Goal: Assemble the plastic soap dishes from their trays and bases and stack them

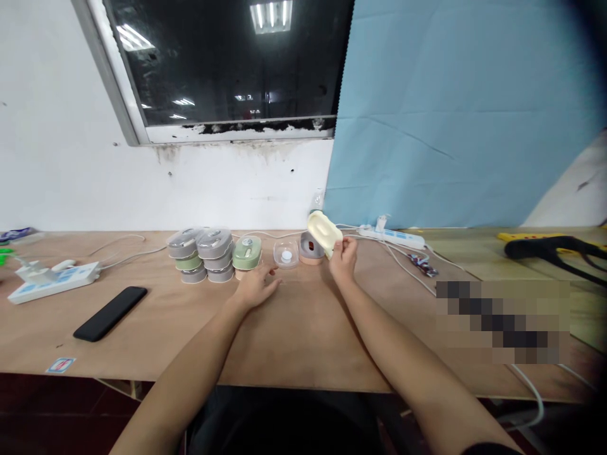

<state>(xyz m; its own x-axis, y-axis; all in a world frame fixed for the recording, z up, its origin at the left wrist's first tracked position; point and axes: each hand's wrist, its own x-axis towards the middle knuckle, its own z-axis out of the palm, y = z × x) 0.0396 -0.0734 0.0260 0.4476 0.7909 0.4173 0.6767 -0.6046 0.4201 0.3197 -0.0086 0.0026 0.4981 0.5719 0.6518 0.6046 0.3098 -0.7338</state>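
My right hand [344,256] is closed on a pale yellow oval lid [324,232], held tilted above the table's far middle. Just behind it stands a small grey and pink container [309,249]. My left hand [257,285] rests on the table with fingers apart and holds nothing. It lies just in front of a clear round piece with a white centre [286,254] and a green and grey oval container [247,251]. Left of that are stacks of grey and green containers [203,254].
A black phone [110,313] lies at the left, near a white power strip [53,282] with plugs. Another power strip [392,237] and its cables run along the back right. A black tool [554,249] lies at the far right. A brown wooden table [294,335] carries everything.
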